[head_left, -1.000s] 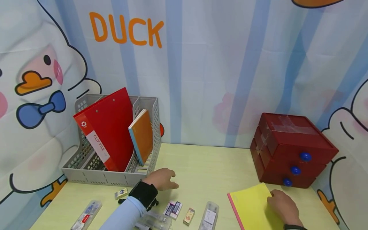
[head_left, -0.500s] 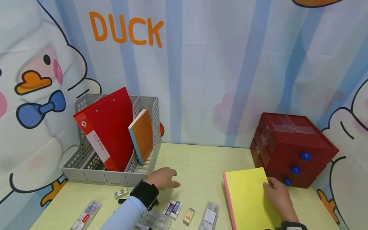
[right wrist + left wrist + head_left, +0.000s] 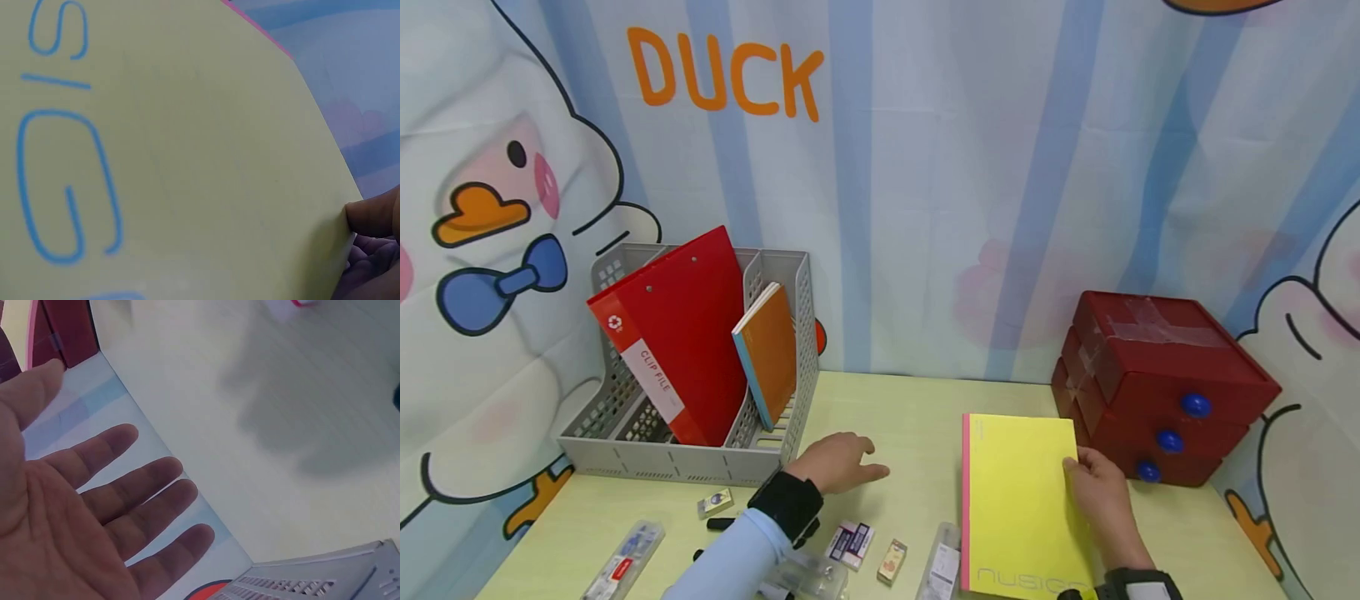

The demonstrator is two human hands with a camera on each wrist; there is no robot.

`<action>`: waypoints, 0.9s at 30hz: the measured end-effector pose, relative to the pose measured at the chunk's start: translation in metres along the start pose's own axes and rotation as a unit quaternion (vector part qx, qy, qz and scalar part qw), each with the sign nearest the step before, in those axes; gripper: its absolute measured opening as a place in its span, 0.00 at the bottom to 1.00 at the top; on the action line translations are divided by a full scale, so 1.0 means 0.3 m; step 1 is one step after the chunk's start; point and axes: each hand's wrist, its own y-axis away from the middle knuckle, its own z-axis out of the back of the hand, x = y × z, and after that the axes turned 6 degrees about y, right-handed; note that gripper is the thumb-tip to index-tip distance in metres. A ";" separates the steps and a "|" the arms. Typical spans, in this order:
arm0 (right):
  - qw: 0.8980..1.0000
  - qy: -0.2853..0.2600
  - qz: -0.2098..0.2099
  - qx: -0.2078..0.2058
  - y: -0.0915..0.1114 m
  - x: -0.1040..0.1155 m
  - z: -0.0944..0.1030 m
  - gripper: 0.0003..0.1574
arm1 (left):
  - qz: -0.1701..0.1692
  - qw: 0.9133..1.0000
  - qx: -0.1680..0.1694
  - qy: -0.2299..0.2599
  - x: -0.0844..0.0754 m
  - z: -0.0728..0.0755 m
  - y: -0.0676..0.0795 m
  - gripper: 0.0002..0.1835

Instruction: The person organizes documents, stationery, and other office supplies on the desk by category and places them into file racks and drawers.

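Observation:
My right hand (image 3: 1099,497) pinches the right edge of a yellow notebook (image 3: 1018,500) with a pink spine, thumb on the cover. The right wrist view shows that cover (image 3: 187,156) close up, with blue lettering and the thumb at its edge. My left hand (image 3: 838,463) hovers over the table, holding nothing. Its fingers (image 3: 131,506) are spread and relaxed in the left wrist view. Just left of it stands a grey file rack (image 3: 681,462), which bears a red clip file (image 3: 688,350) and a brown notebook (image 3: 772,354).
Dark red drawers (image 3: 1172,383) with blue knobs stand at the back right. Along the front of the table (image 3: 880,408) lie a clear case (image 3: 623,560), small boxes (image 3: 850,545), a yellowish small box (image 3: 892,562) and another clear case (image 3: 942,562), partly behind the notebook.
The right hand has raised the yellow notebook and brought it leftward, showing more of its cover. My left hand has shifted slightly right.

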 end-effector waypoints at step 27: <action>0.991 -0.072 -0.048 0.098 0.063 0.117 -0.177 0.24 | -0.094 0.954 0.050 0.280 -0.070 -0.015 -0.037 0.19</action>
